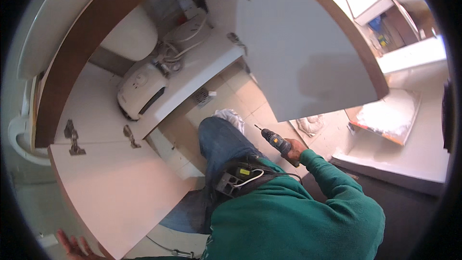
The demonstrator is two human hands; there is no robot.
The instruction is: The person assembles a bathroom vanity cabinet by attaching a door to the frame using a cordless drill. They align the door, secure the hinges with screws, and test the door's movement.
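Note:
My right hand [297, 149] is wrapped round the grip of a cordless drill [276, 140], grey and black with a yellow patch. A thin bit sticks out of its chuck toward the cabinet, touching nothing. Low at the far left, my left hand [77, 248] has its fingers spread and holds nothing. It is beside the outer edge of the left cabinet door [120, 183]; whether it touches the door I cannot tell. The right cabinet door [308, 43] stands swung out too. Metal hinges [73, 137] show on the left door's inner side.
Inside the cabinet sit a white rounded appliance [142, 89], coiled white cable [175, 53] and a white basin underside [132, 33]. A drain grate [204, 96] and crumpled cloth [230, 118] are on the tiled floor. An opened box [390, 115] with white contents stands at right.

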